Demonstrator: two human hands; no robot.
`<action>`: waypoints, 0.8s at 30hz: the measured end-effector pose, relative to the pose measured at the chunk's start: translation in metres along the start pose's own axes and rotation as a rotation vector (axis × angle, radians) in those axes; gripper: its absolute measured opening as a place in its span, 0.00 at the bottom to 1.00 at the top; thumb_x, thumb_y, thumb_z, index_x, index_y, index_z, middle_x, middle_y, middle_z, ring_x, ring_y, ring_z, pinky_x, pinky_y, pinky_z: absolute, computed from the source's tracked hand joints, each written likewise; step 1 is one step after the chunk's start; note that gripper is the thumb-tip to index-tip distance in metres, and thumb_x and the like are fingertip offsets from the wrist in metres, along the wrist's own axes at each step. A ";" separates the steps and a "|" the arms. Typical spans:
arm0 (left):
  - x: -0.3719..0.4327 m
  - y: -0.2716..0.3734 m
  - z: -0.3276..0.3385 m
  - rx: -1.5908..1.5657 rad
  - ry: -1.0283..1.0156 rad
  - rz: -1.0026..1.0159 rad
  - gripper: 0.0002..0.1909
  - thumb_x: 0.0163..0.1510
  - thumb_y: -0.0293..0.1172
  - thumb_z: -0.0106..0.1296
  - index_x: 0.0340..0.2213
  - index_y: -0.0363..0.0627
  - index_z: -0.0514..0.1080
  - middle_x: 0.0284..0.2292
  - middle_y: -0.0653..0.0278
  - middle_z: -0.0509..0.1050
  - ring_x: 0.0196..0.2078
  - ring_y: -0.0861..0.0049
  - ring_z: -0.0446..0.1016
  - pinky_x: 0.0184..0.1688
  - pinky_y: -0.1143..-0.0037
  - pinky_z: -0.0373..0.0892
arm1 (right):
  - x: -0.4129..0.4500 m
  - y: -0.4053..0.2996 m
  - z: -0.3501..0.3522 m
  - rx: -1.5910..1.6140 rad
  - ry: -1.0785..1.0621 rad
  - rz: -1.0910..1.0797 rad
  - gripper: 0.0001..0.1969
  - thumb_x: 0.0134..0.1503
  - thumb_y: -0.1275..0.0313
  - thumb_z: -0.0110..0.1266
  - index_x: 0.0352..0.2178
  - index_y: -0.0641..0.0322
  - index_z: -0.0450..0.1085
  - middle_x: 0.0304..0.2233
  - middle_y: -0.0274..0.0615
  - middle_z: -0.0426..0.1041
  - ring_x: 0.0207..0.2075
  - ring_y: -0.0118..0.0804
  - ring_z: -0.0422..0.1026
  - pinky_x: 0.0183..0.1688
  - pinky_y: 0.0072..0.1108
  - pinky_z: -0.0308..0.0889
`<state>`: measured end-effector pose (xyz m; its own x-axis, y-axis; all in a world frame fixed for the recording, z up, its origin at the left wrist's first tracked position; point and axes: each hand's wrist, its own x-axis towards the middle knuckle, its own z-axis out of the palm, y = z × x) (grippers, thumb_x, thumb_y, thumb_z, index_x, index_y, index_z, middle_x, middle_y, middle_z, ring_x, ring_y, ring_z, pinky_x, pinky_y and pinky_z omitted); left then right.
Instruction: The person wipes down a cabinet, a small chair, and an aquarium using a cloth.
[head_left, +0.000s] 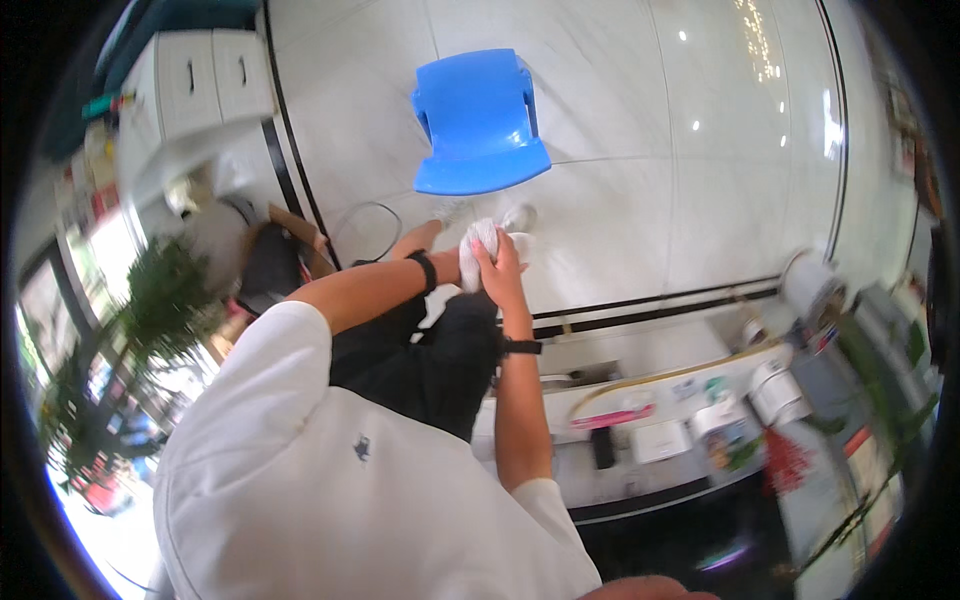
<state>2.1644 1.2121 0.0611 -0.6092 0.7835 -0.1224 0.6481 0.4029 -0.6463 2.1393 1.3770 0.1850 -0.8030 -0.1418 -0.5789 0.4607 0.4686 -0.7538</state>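
White knitted fabric (472, 262), which looks like a glove, covers most of my left hand (466, 271). Its fingers are hidden, so their position does not show. My right hand (504, 274) is bare and grips the fabric from the right, thumb on top. Both hands are together above my knees, and a black band circles each wrist. Just beyond them, a blue plastic chair (480, 120) stands on the tiled floor.
White shoes (519, 218) are on the floor past my hands. To the right is a white counter (540, 442) with a black phone (602, 448), white box (661, 441) and paper roll (777, 391). On the left are a white cabinet (191, 82), a dark bag (270, 266) and a green plant (169, 292).
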 end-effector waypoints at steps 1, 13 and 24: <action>0.011 -0.003 -0.016 -0.946 -0.186 0.006 0.24 0.59 0.40 0.44 0.56 0.53 0.62 0.55 0.60 0.65 0.59 0.68 0.62 0.60 0.69 0.57 | 0.007 0.002 -0.010 0.111 -0.090 0.054 0.27 0.57 0.53 0.52 0.50 0.64 0.66 0.57 0.52 0.61 0.57 0.53 0.61 0.59 0.41 0.54; 0.099 -0.085 -0.108 -2.182 -0.251 -0.581 0.23 0.55 0.51 0.50 0.43 0.44 0.68 0.37 0.48 0.75 0.40 0.49 0.73 0.42 0.57 0.68 | 0.080 0.040 -0.127 0.534 -0.162 0.281 0.22 0.59 0.75 0.48 0.55 0.61 0.59 0.49 0.39 0.68 0.47 0.33 0.69 0.49 0.24 0.66; -0.009 -0.068 0.034 -1.493 -0.499 -2.730 0.30 0.56 0.50 0.48 0.54 0.46 0.58 0.48 0.53 0.67 0.44 0.60 0.70 0.46 0.58 0.66 | 0.171 -0.034 -0.007 -0.928 -0.181 -0.204 0.33 0.53 0.52 0.52 0.55 0.61 0.55 0.46 0.59 0.69 0.46 0.61 0.70 0.46 0.43 0.66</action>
<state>2.1106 1.1617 0.0802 0.0636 -0.7556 -0.6519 -0.8294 -0.4033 0.3865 1.9836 1.3429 0.1133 -0.7284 -0.3926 -0.5615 -0.2257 0.9113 -0.3444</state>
